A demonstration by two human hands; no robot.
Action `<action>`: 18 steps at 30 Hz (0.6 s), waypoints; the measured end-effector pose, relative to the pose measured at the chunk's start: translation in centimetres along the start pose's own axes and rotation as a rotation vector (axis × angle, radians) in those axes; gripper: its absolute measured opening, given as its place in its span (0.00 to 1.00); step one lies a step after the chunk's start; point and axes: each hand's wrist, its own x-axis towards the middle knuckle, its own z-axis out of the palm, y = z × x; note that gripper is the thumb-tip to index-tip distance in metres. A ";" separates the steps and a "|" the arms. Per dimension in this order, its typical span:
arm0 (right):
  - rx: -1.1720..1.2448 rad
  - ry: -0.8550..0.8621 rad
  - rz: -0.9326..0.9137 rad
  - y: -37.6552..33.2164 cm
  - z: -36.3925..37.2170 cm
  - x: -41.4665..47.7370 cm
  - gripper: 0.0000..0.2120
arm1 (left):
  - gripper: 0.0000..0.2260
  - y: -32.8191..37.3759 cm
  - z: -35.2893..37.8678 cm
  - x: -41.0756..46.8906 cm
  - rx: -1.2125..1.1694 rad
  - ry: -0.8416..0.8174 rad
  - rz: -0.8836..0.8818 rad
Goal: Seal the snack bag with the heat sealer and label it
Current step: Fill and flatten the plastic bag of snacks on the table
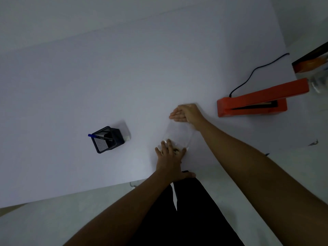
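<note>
Bag (179,135) of clear film lies flat on the bench (71,86) at frame centre, between my two hands, its mouth toward the top of the frame. My left hand (169,157) rests spread on its near end, fingers straight and relaxed, pressing down over the few brown snacks (176,151) gathered there. My right hand (185,113) is at the mouth end, fingers straight and held together against the film, not curled round it; the thumb is out of sight.

I judge the bag very light, thin and limp, and likely slick, so it will slide and crease if I drag it by one corner. The contents look brittle and should not take weight. The best hold seems to be the bare film near the mouth, both corners kept taut, so the edge goes flat into the sealer (252,103). That orange sealer sits to the right of centre, apart from the bag, its arm raised and its black cord (248,80) trailing toward the upper right.

Left of centre stands a mesh holder (108,139) with a blue pen (101,137), and a white slip (127,137) lies just beside it, perhaps the label. The pen carries some print too small to read; I see no other writing.
</note>
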 end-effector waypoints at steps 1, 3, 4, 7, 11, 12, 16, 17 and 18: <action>0.016 0.020 -0.017 -0.3 -0.3 0.4 0.16 | 0.51 0.0 0.0 0.0 0.000 0.001 0.000; 0.058 0.066 -0.040 -1.0 -0.9 1.2 0.16 | 0.50 0.0 0.0 -0.1 -0.004 0.003 0.000; 0.081 0.088 -0.034 -1.3 -1.0 1.5 0.16 | 0.50 0.1 -0.1 -0.1 -0.006 0.006 0.001; 0.121 0.121 -0.030 -1.7 -1.0 1.5 0.16 | 0.50 0.1 -0.2 -0.1 -0.011 0.019 0.007; 0.298 0.169 -0.104 -0.9 -1.0 -0.3 0.15 | 0.50 0.0 -0.4 -0.2 0.015 0.042 0.022; 0.348 0.163 -0.097 -0.4 -0.9 -1.2 0.15 | 0.50 0.0 -0.5 -0.2 0.018 0.037 0.026; 0.325 0.053 0.015 3.5 -0.6 -5.8 0.16 | 0.51 -0.1 -0.6 0.1 0.022 0.010 0.049; 0.290 0.018 0.041 4.7 -0.5 -6.8 0.17 | 0.51 -0.1 -0.6 0.2 0.014 0.007 0.050; 0.265 -0.014 0.060 5.8 -0.4 -7.6 0.18 | 0.52 -0.2 -0.6 0.2 0.007 0.003 0.046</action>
